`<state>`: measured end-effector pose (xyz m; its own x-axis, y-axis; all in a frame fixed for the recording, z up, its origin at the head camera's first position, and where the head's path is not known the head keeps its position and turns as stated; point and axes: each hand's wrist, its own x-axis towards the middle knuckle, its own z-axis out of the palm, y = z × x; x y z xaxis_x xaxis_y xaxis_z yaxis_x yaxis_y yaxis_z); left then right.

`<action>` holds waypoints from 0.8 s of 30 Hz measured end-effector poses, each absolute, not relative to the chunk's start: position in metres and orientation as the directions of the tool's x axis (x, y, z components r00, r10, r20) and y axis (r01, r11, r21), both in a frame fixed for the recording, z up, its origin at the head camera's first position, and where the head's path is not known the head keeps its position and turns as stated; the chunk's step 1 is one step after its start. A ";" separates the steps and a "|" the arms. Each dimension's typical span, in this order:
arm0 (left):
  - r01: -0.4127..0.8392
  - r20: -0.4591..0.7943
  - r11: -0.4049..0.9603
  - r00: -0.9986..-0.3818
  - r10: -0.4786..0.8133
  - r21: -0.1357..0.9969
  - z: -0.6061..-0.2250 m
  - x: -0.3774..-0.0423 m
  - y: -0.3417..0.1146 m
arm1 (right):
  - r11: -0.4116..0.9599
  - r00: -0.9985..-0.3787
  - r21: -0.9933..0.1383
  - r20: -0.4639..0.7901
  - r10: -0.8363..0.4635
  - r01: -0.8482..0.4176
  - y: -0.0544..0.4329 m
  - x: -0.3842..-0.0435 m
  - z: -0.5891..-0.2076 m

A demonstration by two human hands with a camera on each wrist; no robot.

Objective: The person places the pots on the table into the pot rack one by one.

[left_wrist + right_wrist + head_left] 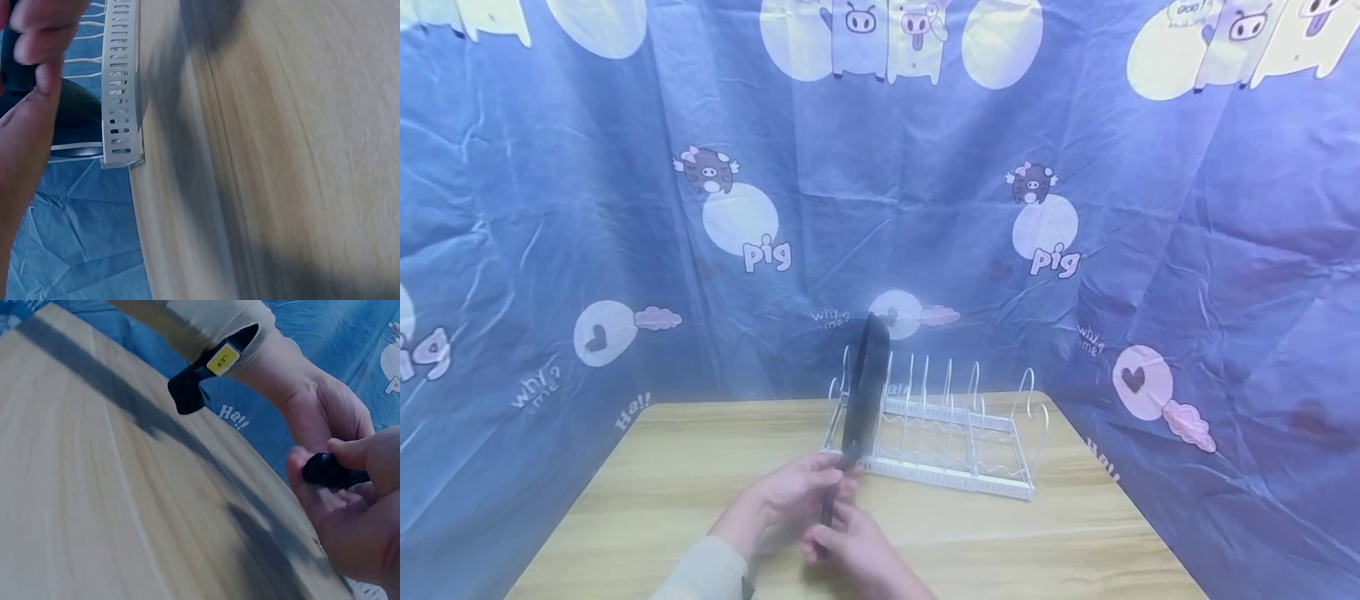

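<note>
A black frying pan (867, 383) stands on edge at the left end of a white wire rack (928, 474), its handle (828, 510) pointing down towards me. My left hand (801, 485) grips the handle close to the pan body. Lower down, my right hand (857, 542) holds the handle's end. In the right wrist view the black handle tip (326, 470) shows between the right hand's (365, 519) thumb and fingers. The left wrist view catches only part of the left hand (31, 119), beside the rack's slotted rail (119, 81). The pan's lower edge is partly hidden.
The rack's upright wire dividers (950, 383) stand to the right of the pan. Beneath it lies a wood-grain table (700, 442). Blue cloth (850, 167) with pig prints hangs behind and at both sides. A black wrist strap (187, 390) sits on the left sleeve.
</note>
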<state>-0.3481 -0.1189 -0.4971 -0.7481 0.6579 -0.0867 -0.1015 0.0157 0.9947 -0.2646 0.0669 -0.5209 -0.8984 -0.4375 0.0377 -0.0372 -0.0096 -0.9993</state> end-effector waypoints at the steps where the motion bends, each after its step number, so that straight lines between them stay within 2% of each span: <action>1: -0.088 -0.087 0.031 -0.757 0.648 0.996 -0.497 -0.348 -0.119 | 0.036 -0.910 -0.998 0.034 -0.413 -0.054 0.066 -0.266 -0.521; 6: -0.021 -0.084 0.115 -0.811 0.579 0.993 -0.497 -0.348 -0.121 | 0.210 -0.958 -0.969 0.067 -0.278 -0.129 0.058 -0.271 -0.518; 11: 0.066 -0.074 0.264 -0.870 0.488 0.962 -0.499 -0.345 -0.118 | 0.338 -0.970 -0.926 0.095 -0.223 -0.168 0.052 -0.272 -0.525; 14: 0.078 -0.069 0.312 -0.898 0.435 0.947 -0.499 -0.343 -0.115 | 0.452 -0.964 -0.861 0.146 -0.223 -0.235 0.049 -0.275 -0.529; 18: 0.042 -0.084 0.304 -0.916 0.392 0.952 -0.503 -0.341 -0.111 | 0.561 -0.951 -0.773 0.181 -0.251 -0.295 0.046 -0.278 -0.532; 24: 0.018 -0.091 0.318 -0.942 0.324 0.948 -0.507 -0.341 -0.107 | 0.647 -0.944 -0.694 0.165 -0.286 -0.317 0.044 -0.284 -0.534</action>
